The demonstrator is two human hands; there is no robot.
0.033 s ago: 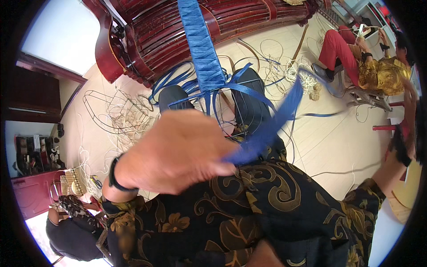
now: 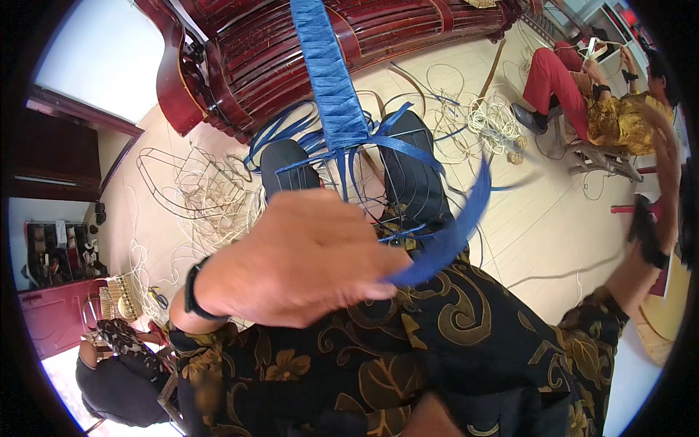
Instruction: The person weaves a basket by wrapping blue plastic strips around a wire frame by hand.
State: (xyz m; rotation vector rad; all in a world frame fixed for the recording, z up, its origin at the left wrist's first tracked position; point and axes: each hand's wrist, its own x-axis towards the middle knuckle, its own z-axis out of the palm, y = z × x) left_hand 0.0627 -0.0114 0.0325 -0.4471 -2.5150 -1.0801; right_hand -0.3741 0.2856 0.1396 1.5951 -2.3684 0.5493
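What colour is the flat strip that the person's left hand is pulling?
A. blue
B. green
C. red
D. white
A: the left hand grips a blue strip that runs up to the woven blue band on the wire frame.
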